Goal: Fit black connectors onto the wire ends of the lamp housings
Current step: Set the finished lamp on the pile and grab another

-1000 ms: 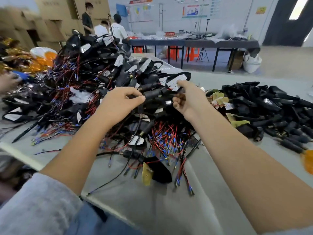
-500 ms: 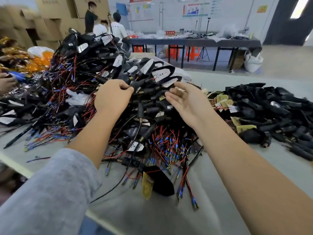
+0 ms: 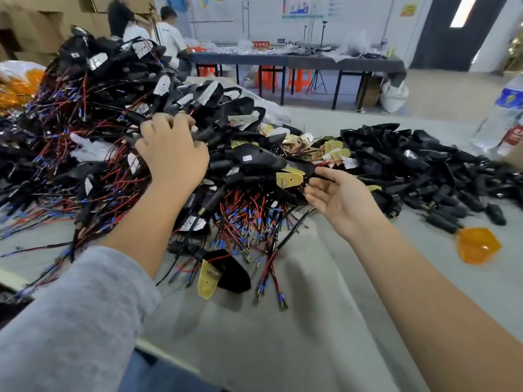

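Observation:
A big heap of black lamp housings (image 3: 107, 114) with red and black wires tipped in blue covers the left and middle of the table. My left hand (image 3: 172, 154) lies on top of this heap, its fingers curled round a black housing stem; the grip itself is partly hidden. My right hand (image 3: 339, 199) is held palm up with straight fingers, the fingertips touching a black housing (image 3: 300, 168) beside a yellow board. A second heap of black parts (image 3: 424, 171) without wires lies to the right.
One housing with a yellow board (image 3: 229, 273) lies alone near the front on the grey cloth (image 3: 311, 321). An orange lens (image 3: 478, 244) sits at the right, with a water bottle (image 3: 506, 123) behind it. People (image 3: 169, 38) work at a far table (image 3: 297, 60).
My right hand has let go, opened and swung right and down, away from the left hand. My left hand stays curled on the heap. The view has turned to the right.

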Action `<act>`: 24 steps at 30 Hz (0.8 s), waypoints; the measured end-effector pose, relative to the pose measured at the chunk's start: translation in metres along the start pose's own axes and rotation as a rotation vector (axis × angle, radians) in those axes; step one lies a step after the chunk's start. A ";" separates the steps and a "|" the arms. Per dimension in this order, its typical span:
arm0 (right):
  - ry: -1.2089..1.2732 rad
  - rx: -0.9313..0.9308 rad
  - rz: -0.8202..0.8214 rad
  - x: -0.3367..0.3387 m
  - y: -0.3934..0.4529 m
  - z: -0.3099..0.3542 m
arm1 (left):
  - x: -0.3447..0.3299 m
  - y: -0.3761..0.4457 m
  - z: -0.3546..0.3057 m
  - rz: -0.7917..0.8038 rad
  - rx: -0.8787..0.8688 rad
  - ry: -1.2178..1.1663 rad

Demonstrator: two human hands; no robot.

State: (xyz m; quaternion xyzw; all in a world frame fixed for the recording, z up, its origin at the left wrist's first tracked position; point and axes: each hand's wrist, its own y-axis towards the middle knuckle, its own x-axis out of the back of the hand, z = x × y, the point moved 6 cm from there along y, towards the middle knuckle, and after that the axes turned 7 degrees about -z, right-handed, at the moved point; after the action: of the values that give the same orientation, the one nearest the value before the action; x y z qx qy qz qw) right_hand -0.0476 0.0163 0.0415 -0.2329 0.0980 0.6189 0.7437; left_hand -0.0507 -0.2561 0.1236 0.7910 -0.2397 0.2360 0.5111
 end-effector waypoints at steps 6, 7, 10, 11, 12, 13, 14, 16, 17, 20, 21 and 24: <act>0.026 -0.007 -0.105 0.049 -0.001 -0.001 | -0.022 -0.019 -0.025 0.126 -0.098 0.017; 0.019 -0.005 -0.112 0.055 -0.001 -0.001 | -0.025 -0.021 -0.026 0.130 -0.094 0.029; -0.014 0.006 -0.117 0.067 0.001 -0.003 | -0.022 -0.030 -0.037 0.058 -0.111 0.022; -0.019 0.014 -0.119 0.069 0.001 -0.003 | -0.020 -0.035 -0.044 0.024 -0.130 0.001; -0.023 0.027 -0.122 0.070 0.002 -0.004 | -0.017 -0.040 -0.053 -0.003 -0.155 -0.025; -0.029 0.046 -0.128 0.071 0.003 -0.004 | -0.014 -0.045 -0.063 -0.021 -0.183 -0.054; -0.041 0.071 -0.135 0.070 0.003 -0.004 | -0.012 -0.051 -0.075 -0.026 -0.212 -0.085; -0.081 0.128 -0.152 0.070 0.004 -0.004 | -0.014 -0.063 -0.103 0.032 -0.276 -0.156; -0.103 0.153 -0.159 0.069 0.003 -0.005 | -0.017 -0.072 -0.117 0.112 -0.303 -0.218; -0.157 0.211 -0.149 0.072 0.002 -0.006 | -0.042 -0.109 -0.153 0.487 -0.322 -0.361; -0.181 0.232 -0.141 0.074 0.002 -0.005 | -0.051 -0.122 -0.162 0.579 -0.349 -0.343; -0.271 0.295 -0.141 0.088 0.002 0.001 | -0.081 -0.156 -0.179 0.717 -0.439 -0.149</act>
State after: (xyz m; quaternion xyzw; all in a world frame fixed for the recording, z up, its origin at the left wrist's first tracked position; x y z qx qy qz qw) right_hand -0.0310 0.0937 0.0034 -0.0426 0.0702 0.5701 0.8175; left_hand -0.0392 -0.0230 0.0305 0.5447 -0.5803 0.2845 0.5344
